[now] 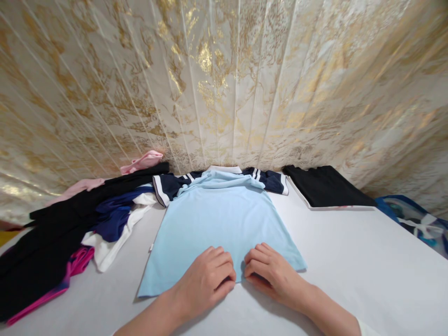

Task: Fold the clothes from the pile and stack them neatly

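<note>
A short-sleeved shirt (220,219) lies spread on the table, its collar end away from me. Its body is light blue, the sleeves are navy with white stripes and white cuffs, and a white collar shows at the far end. Fabric is bunched in a ridge across the chest. My left hand (210,277) has its fingers curled and closed at the middle of the near hem. Just to its right, my right hand (269,273) is closed the same way on the hem. A small gap separates the two hands. The undersides of the fingers are hidden.
Left of the shirt lies a loose heap of black clothes (45,252), with navy, white, pink and magenta pieces. A folded black garment (329,186) rests at the back right. Beyond it is a blue-edged clear bag (416,219). A gold-patterned curtain (224,84) hangs behind the white table (350,261).
</note>
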Motion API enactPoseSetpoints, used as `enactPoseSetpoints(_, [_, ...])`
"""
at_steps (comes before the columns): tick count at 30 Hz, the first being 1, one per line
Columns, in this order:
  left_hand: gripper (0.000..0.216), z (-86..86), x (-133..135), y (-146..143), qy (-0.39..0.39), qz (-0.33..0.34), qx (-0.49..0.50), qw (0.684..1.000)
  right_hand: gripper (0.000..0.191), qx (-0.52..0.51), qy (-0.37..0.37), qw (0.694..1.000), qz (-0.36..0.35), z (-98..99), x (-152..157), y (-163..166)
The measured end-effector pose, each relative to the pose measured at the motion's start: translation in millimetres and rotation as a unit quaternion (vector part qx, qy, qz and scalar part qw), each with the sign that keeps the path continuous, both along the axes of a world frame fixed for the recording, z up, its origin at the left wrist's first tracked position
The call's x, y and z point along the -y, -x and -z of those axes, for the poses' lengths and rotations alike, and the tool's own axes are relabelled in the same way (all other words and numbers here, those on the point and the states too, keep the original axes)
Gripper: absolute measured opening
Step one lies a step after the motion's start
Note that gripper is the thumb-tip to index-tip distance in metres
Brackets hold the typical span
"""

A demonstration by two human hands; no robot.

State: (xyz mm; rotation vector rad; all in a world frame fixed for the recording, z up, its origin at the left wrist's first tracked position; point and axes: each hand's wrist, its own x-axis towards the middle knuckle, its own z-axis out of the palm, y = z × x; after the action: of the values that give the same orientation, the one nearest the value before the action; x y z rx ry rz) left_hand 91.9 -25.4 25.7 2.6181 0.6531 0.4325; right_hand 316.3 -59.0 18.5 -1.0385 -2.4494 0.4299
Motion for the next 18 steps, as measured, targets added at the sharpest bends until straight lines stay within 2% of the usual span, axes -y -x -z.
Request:
enactPoseSetpoints(3, [0.012,-5.4,0,3,0.036,-0.017,-0.004,0.999,0.016,-0.002,0.006,1.0,-0.004,-0.6,0,1])
enactPoseSetpoints(6, [0.01,-14.3,-6,19,0.084,-0.026,-0.003,0.996,0.014,-0.003,0.011,1.0,-0.009,-1.0,0,0])
enactPoseSetpoints(9, [0.011,-18.5,-17,40,0.08,-0.05,0.009,0.996,0.013,0.009,0.007,1.0,-0.017,-1.8,2,-2])
enactPoseSetpoints(13, [0.015,-11.7,-25,56,0.055,-0.049,0.016,0.997,0.014,0.029,-0.004,0.999,-0.014,-3.0,6,2])
enactPoseSetpoints(16, [0.003,-5.5,-23,56,0.07,-0.032,0.011,0.997,0.016,0.032,-0.004,0.999,0.019,-1.8,8,14])
enactPoseSetpoints(18, [0.013,-3.9,-19,54,0.08,-0.029,0.009,0.996,0.011,0.028,-0.007,0.999,0.036,0.2,8,24])
